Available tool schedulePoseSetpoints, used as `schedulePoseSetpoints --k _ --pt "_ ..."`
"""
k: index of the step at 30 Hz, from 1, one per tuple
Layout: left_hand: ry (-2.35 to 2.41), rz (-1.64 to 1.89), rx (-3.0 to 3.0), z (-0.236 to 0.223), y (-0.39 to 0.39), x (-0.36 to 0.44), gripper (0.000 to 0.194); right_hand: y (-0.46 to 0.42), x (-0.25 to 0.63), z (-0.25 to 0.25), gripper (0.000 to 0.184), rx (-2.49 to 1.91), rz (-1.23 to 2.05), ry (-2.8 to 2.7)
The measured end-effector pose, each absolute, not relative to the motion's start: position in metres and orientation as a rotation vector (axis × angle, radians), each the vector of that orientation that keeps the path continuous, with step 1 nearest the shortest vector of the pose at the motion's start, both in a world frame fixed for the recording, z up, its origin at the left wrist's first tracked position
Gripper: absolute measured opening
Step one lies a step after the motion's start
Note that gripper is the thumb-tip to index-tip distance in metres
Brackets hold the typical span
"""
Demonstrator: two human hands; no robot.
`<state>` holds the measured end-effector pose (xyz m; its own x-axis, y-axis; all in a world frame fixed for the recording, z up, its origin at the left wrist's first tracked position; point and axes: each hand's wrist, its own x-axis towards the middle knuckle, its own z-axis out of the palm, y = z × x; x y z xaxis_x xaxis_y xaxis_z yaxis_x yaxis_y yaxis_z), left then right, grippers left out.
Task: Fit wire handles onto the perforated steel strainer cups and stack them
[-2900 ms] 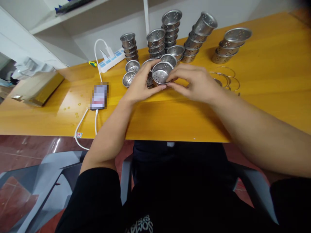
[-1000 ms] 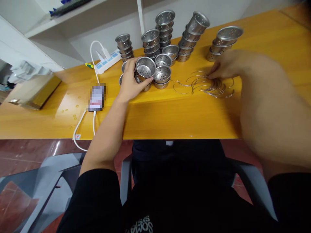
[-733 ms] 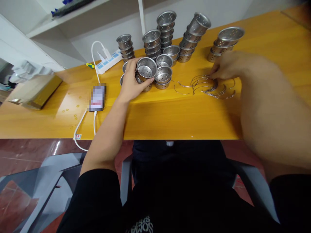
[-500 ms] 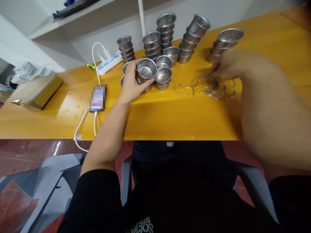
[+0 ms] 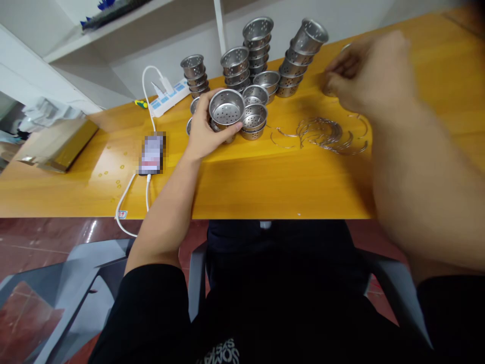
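My left hand (image 5: 206,132) is wrapped round a perforated metal cup (image 5: 227,108), thumb on the near side, fingers on the far side. More metal sits directly below that cup. Beside it on the right stands a short stack of similar cups (image 5: 253,121). My right hand (image 5: 354,71) is up at the right-hand cup stack (image 5: 329,87) with its fingers curled in; it covers most of that stack, and what is between the fingers is hidden. Below it on the table lies a loose heap of thin curved wires (image 5: 322,132).
Taller stacks of perforated cups (image 5: 257,33) stand along the back, one leaning stack (image 5: 303,53) among them. To the left are a power strip (image 5: 170,98), a phone (image 5: 152,154) on white cables and a cardboard box (image 5: 62,146). The wooden table's (image 5: 280,189) front edge is close.
My right hand has moved up and away from the wire heap, to in front of the right-hand cup stack. The cup in my left hand has shifted only slightly.
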<state>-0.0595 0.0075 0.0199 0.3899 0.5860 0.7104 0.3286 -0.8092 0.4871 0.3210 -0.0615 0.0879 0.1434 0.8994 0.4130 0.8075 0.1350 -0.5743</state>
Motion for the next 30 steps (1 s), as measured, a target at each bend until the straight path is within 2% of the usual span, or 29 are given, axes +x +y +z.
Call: schedulePoseSetpoints --k 4,6,9,12,17,21,27,30 --pt "0.779 1.395 2.436 0.025 0.005 -0.058 0.096 -0.046 0.297 0.065 0.01 -1.04 0.164 -1.484" --pt "0.741 1.379 2.452 0.026 0.002 -0.056 0.099 -0.041 0.28 0.053 0.026 -0.89 0.358 -1.448" --pt "0.692 1.329 2.453 0.027 -0.003 -0.052 0.106 -0.043 0.254 0.041 0.066 -0.77 0.603 -1.424" --pt "0.651 1.252 2.452 0.029 -0.01 -0.046 0.114 -0.051 0.237 0.037 0.079 -0.718 0.794 -1.402" --pt "0.599 1.106 2.426 0.031 -0.017 -0.039 0.107 -0.057 0.227 0.037 0.075 -0.698 0.934 -1.339" --pt "0.571 1.154 2.386 0.023 -0.012 -0.033 0.113 -0.058 0.231 0.035 0.067 -0.713 0.944 -1.45" --pt "0.591 1.184 2.348 0.015 -0.011 -0.026 0.108 -0.081 0.241 0.054 0.015 -0.873 0.235 -1.862" --pt "0.554 1.172 2.358 0.019 -0.014 -0.025 0.101 -0.087 0.242 0.062 0.01 -0.905 0.293 -1.934"
